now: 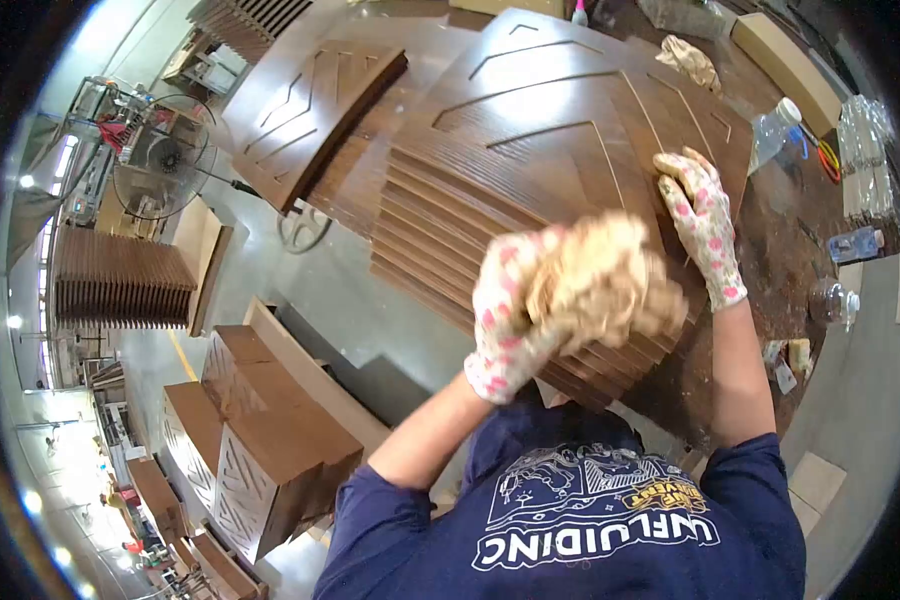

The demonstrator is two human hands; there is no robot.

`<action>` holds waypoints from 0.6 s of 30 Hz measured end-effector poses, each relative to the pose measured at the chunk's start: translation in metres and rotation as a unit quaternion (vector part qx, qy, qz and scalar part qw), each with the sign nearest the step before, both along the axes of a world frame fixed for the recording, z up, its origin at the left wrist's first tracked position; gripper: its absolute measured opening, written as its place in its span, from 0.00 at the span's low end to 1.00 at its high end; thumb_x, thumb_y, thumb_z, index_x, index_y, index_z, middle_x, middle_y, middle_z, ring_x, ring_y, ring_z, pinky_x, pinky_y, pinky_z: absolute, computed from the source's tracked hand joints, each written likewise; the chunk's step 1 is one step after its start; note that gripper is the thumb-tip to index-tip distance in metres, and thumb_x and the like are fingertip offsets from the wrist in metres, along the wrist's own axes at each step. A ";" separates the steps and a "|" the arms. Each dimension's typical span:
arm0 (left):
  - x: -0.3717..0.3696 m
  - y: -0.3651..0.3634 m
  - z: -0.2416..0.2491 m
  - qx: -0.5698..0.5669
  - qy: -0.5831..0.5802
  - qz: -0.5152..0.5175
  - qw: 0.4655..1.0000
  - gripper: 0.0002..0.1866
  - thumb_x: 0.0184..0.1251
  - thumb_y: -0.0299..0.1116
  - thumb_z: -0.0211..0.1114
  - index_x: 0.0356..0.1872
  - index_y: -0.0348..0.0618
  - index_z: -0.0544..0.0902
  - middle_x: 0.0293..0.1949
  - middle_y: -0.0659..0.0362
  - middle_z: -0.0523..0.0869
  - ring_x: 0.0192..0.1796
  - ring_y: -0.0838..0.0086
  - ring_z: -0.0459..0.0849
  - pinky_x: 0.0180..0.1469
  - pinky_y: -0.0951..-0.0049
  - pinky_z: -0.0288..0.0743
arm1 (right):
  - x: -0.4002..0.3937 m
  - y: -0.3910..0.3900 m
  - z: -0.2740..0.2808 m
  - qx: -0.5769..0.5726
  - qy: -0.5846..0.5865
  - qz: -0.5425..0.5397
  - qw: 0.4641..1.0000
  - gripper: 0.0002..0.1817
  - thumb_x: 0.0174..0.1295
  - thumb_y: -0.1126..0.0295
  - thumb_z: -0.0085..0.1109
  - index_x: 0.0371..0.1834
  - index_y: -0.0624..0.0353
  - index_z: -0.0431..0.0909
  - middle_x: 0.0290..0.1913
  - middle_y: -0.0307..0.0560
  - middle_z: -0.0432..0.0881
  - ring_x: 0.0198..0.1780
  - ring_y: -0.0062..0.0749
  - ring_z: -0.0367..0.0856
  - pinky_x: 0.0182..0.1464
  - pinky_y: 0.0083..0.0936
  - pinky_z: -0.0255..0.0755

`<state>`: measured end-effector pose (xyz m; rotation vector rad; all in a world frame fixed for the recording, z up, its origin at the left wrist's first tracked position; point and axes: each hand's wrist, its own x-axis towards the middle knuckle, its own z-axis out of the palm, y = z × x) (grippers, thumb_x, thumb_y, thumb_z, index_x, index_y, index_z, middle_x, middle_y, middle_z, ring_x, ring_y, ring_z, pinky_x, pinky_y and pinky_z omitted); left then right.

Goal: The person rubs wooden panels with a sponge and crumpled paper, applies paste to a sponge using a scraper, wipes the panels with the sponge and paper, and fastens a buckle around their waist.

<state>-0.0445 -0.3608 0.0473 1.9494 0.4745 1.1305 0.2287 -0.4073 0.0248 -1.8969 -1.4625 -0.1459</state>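
Observation:
My left hand [515, 310], in a white glove with pink spots, is closed on a crumpled tan cloth or paper [610, 285], blurred by motion, over the near edge of a stack of brown wooden panels [450, 225]. The top panel [560, 130] is glossy and has carved angular grooves. Near its right edge rests my right hand [703, 225], gloved alike, its fingers bent on the panel surface and nothing visible in them. Part of the stack's near side is hidden behind the crumpled material.
Another grooved panel stack [320, 110] lies at the upper left. Crumpled paper [688, 62], a large clear bottle [770, 135] and smaller bottles [855, 245] are on the right. A fan [165, 155] and stacked brown panels [270, 420] stand on the left.

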 end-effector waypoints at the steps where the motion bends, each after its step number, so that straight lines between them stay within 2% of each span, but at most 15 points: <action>1: 0.013 0.019 0.016 -0.014 -0.059 0.023 0.998 0.33 0.58 0.43 0.71 0.63 0.40 0.73 0.52 0.48 0.76 0.55 0.54 0.74 0.56 0.58 0.72 | 0.002 0.000 -0.002 -0.004 -0.004 -0.004 1.000 0.14 0.63 0.69 0.58 0.51 0.55 0.81 0.54 0.44 0.83 0.66 0.44 0.70 0.67 0.37 0.65; 2: 0.025 0.044 0.023 0.072 -0.064 0.050 0.994 0.34 0.57 0.43 0.71 0.63 0.40 0.73 0.53 0.46 0.76 0.54 0.53 0.75 0.56 0.57 0.71 | 0.004 -0.001 -0.006 0.005 -0.020 0.013 1.000 0.15 0.62 0.70 0.59 0.51 0.58 0.81 0.54 0.46 0.83 0.67 0.44 0.69 0.68 0.38 0.65; 3: 0.039 0.068 0.030 0.157 -0.073 0.076 0.982 0.34 0.57 0.43 0.72 0.63 0.39 0.73 0.53 0.45 0.75 0.54 0.52 0.75 0.56 0.56 0.71 | -0.006 -0.003 0.003 0.013 0.046 -0.001 0.999 0.15 0.61 0.70 0.59 0.50 0.62 0.80 0.53 0.50 0.82 0.66 0.46 0.70 0.67 0.40 0.65; 4: 0.055 0.088 0.022 0.199 -0.057 0.098 0.973 0.36 0.54 0.41 0.72 0.64 0.40 0.71 0.54 0.44 0.75 0.53 0.49 0.74 0.58 0.56 0.70 | -0.008 -0.002 0.008 0.008 0.036 -0.005 0.999 0.15 0.60 0.71 0.59 0.50 0.63 0.80 0.53 0.53 0.82 0.66 0.47 0.71 0.67 0.40 0.65; 5: 0.068 0.098 0.009 0.183 0.027 0.102 0.978 0.38 0.51 0.41 0.72 0.65 0.39 0.70 0.55 0.43 0.75 0.56 0.47 0.74 0.59 0.56 0.70 | -0.007 -0.001 0.010 0.003 0.024 -0.013 1.000 0.15 0.59 0.71 0.59 0.49 0.64 0.80 0.53 0.55 0.81 0.65 0.49 0.71 0.67 0.40 0.66; 7: 0.071 0.113 0.009 0.147 0.249 -0.066 0.955 0.42 0.52 0.35 0.72 0.70 0.41 0.65 0.63 0.43 0.71 0.64 0.49 0.72 0.66 0.57 0.66 | -0.008 -0.002 0.017 0.001 0.004 0.000 1.000 0.14 0.57 0.73 0.59 0.47 0.64 0.80 0.53 0.57 0.81 0.64 0.51 0.72 0.66 0.39 0.66; 8: 0.069 0.122 0.004 0.183 0.210 -0.087 0.957 0.43 0.50 0.33 0.73 0.70 0.43 0.65 0.67 0.44 0.69 0.66 0.52 0.70 0.67 0.56 0.65 | -0.007 -0.005 0.016 -0.004 0.031 -0.003 1.000 0.15 0.58 0.74 0.60 0.48 0.64 0.80 0.54 0.57 0.80 0.64 0.50 0.72 0.66 0.38 0.66; 9: 0.066 0.134 0.006 0.172 0.157 -0.117 0.965 0.42 0.51 0.32 0.72 0.70 0.43 0.65 0.65 0.45 0.70 0.67 0.51 0.69 0.68 0.56 0.65 | -0.005 -0.007 0.015 -0.006 0.058 -0.006 0.998 0.16 0.58 0.74 0.60 0.50 0.64 0.80 0.54 0.57 0.80 0.64 0.50 0.72 0.66 0.37 0.66; 11: 0.063 0.155 0.014 0.155 0.139 -0.056 0.976 0.40 0.52 0.30 0.71 0.70 0.43 0.66 0.65 0.47 0.71 0.67 0.53 0.69 0.68 0.58 0.65 | -0.003 -0.010 0.012 0.026 0.180 -0.016 0.983 0.16 0.60 0.74 0.59 0.53 0.63 0.79 0.56 0.55 0.80 0.64 0.46 0.73 0.66 0.35 0.66; 12: 0.061 0.169 0.022 0.135 0.131 -0.093 0.978 0.39 0.54 0.29 0.70 0.70 0.44 0.66 0.64 0.47 0.71 0.67 0.55 0.70 0.67 0.59 0.65 | -0.003 -0.009 0.014 0.030 0.287 -0.028 0.957 0.15 0.64 0.75 0.57 0.54 0.64 0.78 0.57 0.50 0.80 0.62 0.37 0.74 0.65 0.30 0.66; 13: 0.060 0.183 0.032 0.116 0.124 -0.130 0.977 0.37 0.56 0.28 0.69 0.70 0.44 0.67 0.64 0.48 0.72 0.66 0.57 0.71 0.67 0.61 0.66 | -0.005 -0.008 0.030 0.048 0.400 0.007 0.915 0.15 0.66 0.75 0.55 0.54 0.65 0.78 0.55 0.46 0.81 0.58 0.28 0.76 0.62 0.26 0.68; 14: 0.060 0.197 0.038 0.072 0.166 -0.159 0.971 0.32 0.60 0.27 0.66 0.68 0.43 0.70 0.62 0.48 0.74 0.66 0.60 0.72 0.66 0.62 0.66 | 0.000 -0.007 0.037 0.060 0.430 -0.013 0.901 0.14 0.67 0.75 0.54 0.54 0.65 0.78 0.52 0.44 0.82 0.56 0.26 0.77 0.61 0.25 0.69; 15: 0.065 0.210 0.034 0.111 0.141 -0.162 0.970 0.26 0.62 0.25 0.64 0.64 0.42 0.74 0.59 0.49 0.77 0.64 0.60 0.74 0.64 0.62 0.68 | 0.007 -0.007 0.040 0.074 0.460 -0.031 0.884 0.14 0.67 0.75 0.54 0.53 0.66 0.79 0.50 0.41 0.83 0.53 0.24 0.79 0.59 0.24 0.70; 17: 0.078 0.234 0.033 0.143 0.120 -0.143 0.972 0.22 0.60 0.29 0.66 0.58 0.42 0.79 0.54 0.49 0.82 0.59 0.53 0.77 0.62 0.61 0.70 | 0.028 0.005 0.037 0.103 0.421 -0.090 0.897 0.12 0.68 0.75 0.53 0.51 0.64 0.80 0.47 0.41 0.85 0.51 0.24 0.80 0.56 0.23 0.72; 18: 0.089 0.244 0.035 0.143 0.132 -0.146 0.970 0.21 0.60 0.29 0.65 0.56 0.42 0.80 0.54 0.49 0.82 0.58 0.53 0.78 0.61 0.62 0.71 | 0.040 0.012 0.032 0.116 0.402 -0.117 0.901 0.12 0.68 0.74 0.53 0.50 0.64 0.81 0.46 0.40 0.85 0.49 0.24 0.81 0.55 0.23 0.73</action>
